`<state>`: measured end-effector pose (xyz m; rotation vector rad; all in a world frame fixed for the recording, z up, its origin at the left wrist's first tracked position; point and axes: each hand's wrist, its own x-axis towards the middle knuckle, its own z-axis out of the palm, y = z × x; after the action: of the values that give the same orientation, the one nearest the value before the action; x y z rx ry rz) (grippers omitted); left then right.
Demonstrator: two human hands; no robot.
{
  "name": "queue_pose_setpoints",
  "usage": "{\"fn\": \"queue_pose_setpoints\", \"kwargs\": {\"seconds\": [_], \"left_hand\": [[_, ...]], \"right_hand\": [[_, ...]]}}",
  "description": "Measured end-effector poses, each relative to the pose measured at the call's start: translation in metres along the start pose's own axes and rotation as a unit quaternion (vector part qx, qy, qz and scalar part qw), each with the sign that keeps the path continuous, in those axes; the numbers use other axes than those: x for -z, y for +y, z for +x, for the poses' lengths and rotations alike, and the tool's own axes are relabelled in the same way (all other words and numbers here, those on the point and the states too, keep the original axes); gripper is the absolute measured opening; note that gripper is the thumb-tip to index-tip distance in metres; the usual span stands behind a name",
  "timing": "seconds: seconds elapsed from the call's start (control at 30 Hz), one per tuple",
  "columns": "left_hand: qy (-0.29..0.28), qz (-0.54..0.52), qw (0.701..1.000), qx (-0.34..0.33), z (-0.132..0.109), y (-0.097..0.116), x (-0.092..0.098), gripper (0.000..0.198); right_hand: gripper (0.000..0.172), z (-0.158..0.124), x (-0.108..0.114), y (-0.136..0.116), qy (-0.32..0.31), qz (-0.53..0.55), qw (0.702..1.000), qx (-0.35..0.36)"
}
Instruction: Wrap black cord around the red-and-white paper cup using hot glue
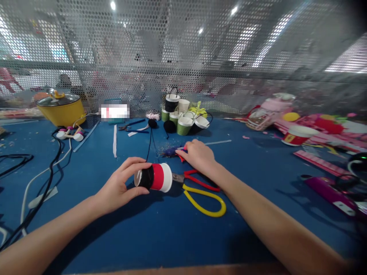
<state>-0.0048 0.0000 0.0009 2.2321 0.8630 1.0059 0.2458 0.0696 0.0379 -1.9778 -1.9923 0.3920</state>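
Note:
My left hand [119,183] is closed around a paper cup [166,177] tipped on its side, its white rim facing right. A red band circles the cup, and black cord [146,177] is wound round its base end. From a black ball of cord [152,123], strands run toward the cup. My right hand [199,154] is closed on what looks like a blue glue gun [171,151] with red parts; my fingers partly hide it. A pale stick [220,142] stretches out to the right behind that hand. Scissors [205,206] with red and yellow handles lie between my hands, blades partly behind the cup.
Small green, white and black cups [185,126] stand at the back beside pliers [132,124] and a white strip [115,141]. A yellow pot [61,109] and cables [51,164] are at left. A red cup [298,135] and purple device [329,194] lie right; perforated metal [143,57] rises behind.

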Motion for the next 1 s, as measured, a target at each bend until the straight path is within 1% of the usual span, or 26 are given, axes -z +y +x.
{"fn": "queue_pose_setpoints", "kwargs": {"seconds": [0.03, 0.07, 0.1, 0.13, 0.2, 0.23, 0.27, 0.3, 0.33, 0.43, 0.53, 0.6, 0.73, 0.83, 0.9, 1.0], "left_hand": [[-0.002, -0.001, 1.000, -0.002, 0.000, 0.001, 0.000, 0.047], [-0.004, -0.003, 1.000, -0.004, 0.000, 0.001, -0.001, 0.047], [-0.006, -0.005, 1.000, -0.007, 0.000, 0.002, -0.001, 0.046], [-0.009, -0.006, 1.000, -0.010, 0.000, 0.003, -0.001, 0.046], [-0.013, -0.011, 1.000, -0.018, 0.000, 0.003, -0.001, 0.047], [-0.014, -0.014, 1.000, -0.020, 0.000, 0.003, -0.001, 0.048], [-0.015, -0.019, 0.999, -0.021, 0.000, 0.003, -0.001, 0.048], [-0.015, -0.026, 0.999, -0.019, 0.000, 0.003, -0.001, 0.049], [-0.014, -0.038, 0.999, -0.014, 0.000, 0.002, -0.001, 0.049], [0.005, -0.118, 0.993, 0.026, 0.000, 0.001, -0.003, 0.050], [0.023, -0.232, 0.967, 0.106, 0.000, 0.000, -0.005, 0.055], [0.019, -0.276, 0.948, 0.154, 0.001, 0.000, -0.005, 0.055], [-0.002, -0.306, 0.928, 0.211, 0.001, 0.001, -0.005, 0.054], [-0.018, -0.315, 0.920, 0.233, 0.002, 0.003, -0.006, 0.056], [-0.027, -0.315, 0.921, 0.227, 0.003, 0.005, -0.006, 0.054], [-0.028, -0.299, 0.935, 0.187, 0.003, 0.008, -0.006, 0.050]], "right_hand": [[0.028, -0.003, 0.001, -0.008, -0.008, 0.007, 1.000, 0.024], [0.033, -0.005, 0.001, -0.017, -0.031, 0.029, 0.998, 0.052], [0.038, -0.008, -0.001, -0.026, -0.068, 0.064, 0.992, 0.082], [0.043, -0.011, -0.003, -0.035, -0.129, 0.129, 0.976, 0.116], [0.048, -0.015, -0.010, -0.051, -0.243, 0.246, 0.927, 0.143], [0.046, -0.016, -0.014, -0.057, -0.280, 0.293, 0.902, 0.146], [0.042, -0.016, -0.017, -0.061, -0.294, 0.328, 0.887, 0.141], [0.037, -0.017, -0.019, -0.065, -0.288, 0.356, 0.879, 0.136], [0.033, -0.017, -0.019, -0.067, -0.266, 0.380, 0.876, 0.132], [0.025, -0.017, -0.012, -0.067, -0.178, 0.416, 0.882, 0.133], [0.022, -0.018, 0.002, -0.063, -0.120, 0.413, 0.891, 0.143], [0.020, -0.019, 0.009, -0.060, -0.094, 0.412, 0.895, 0.143], [0.021, -0.020, 0.012, -0.058, -0.080, 0.404, 0.899, 0.148], [0.020, -0.017, 0.008, -0.056, -0.075, 0.398, 0.900, 0.159], [0.021, -0.015, 0.005, -0.055, -0.070, 0.391, 0.903, 0.166], [0.022, -0.012, 0.000, -0.053, -0.069, 0.358, 0.914, 0.176]]}}
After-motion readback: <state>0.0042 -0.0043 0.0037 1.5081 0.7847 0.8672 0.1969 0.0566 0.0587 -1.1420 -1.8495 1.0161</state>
